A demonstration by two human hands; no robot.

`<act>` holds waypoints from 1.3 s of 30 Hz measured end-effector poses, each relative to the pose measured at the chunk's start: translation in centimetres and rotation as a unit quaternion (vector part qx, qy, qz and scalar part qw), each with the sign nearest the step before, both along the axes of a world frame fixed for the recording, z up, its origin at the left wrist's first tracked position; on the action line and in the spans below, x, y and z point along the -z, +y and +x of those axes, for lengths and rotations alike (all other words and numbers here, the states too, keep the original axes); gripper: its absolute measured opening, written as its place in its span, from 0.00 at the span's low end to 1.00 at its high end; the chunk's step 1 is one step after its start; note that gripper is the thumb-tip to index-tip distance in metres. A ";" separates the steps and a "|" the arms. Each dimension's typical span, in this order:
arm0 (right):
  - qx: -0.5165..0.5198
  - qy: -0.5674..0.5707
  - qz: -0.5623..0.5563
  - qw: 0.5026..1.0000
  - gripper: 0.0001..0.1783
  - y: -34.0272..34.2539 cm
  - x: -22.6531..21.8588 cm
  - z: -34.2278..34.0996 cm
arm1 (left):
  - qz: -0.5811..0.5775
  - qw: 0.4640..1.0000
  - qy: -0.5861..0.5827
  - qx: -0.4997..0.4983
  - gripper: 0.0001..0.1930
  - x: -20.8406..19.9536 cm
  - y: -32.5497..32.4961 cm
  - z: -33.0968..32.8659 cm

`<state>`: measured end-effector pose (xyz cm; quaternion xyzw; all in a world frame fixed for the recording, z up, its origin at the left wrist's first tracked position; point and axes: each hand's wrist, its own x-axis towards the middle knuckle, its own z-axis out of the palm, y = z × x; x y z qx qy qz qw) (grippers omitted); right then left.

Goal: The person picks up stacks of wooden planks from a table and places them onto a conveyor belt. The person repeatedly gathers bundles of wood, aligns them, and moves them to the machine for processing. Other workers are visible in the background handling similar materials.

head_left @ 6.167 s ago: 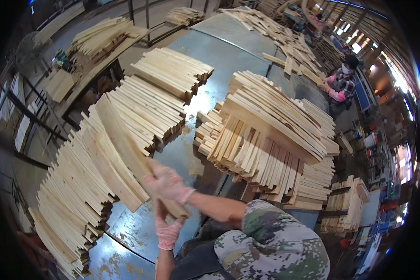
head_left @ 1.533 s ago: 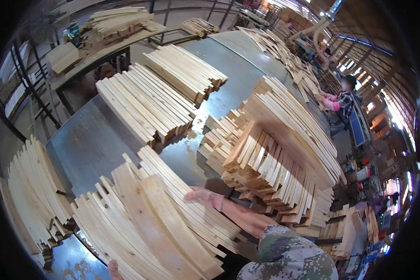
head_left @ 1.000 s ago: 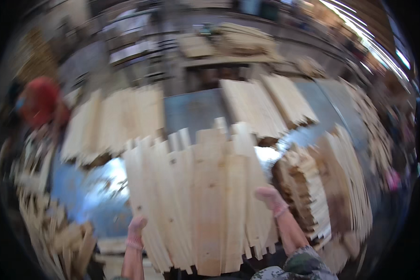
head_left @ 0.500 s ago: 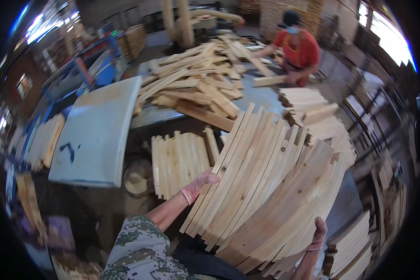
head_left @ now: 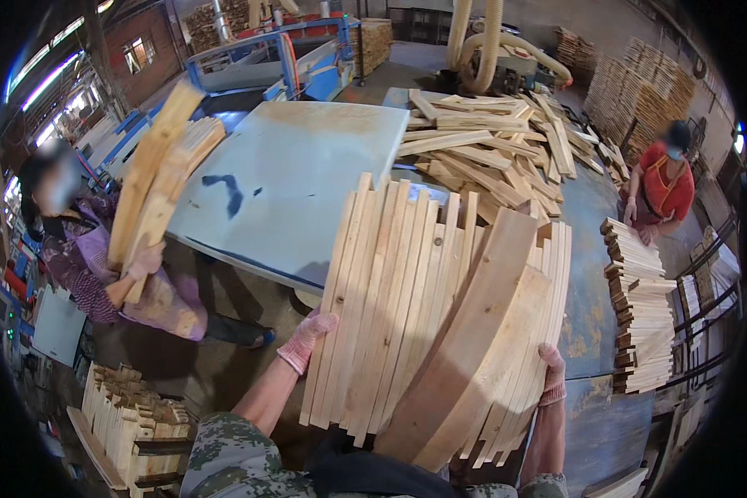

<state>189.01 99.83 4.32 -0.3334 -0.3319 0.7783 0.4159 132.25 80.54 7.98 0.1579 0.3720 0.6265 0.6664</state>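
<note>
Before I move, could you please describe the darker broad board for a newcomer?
Find the bundle of wooden strips between the person's left hand and right hand. On top, right of middle, slants the broad board. It is darker, its far end reaching past the paler board beside it.

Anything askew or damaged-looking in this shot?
Two wide boards lie aslant over the narrow strips held between the left hand and right hand, out of line with them. The pale blue surface has a dark blotch; stain or damage, can't tell.
</note>
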 end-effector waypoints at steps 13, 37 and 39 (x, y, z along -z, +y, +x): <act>-0.087 0.077 -0.031 0.993 0.41 1.9 -0.2 -16.0 | 0.026 0.999 0.027 -0.035 0.25 6.7 -5.4 -17.3; -0.124 -0.040 -0.067 0.989 0.22 19.0 6.1 -32.4 | -0.096 0.993 0.032 -0.053 0.36 -4.6 10.9 -25.0; -0.083 -0.121 -0.050 0.988 0.23 18.2 6.4 -34.2 | -0.106 0.992 0.041 -0.051 0.36 -3.6 11.5 -26.9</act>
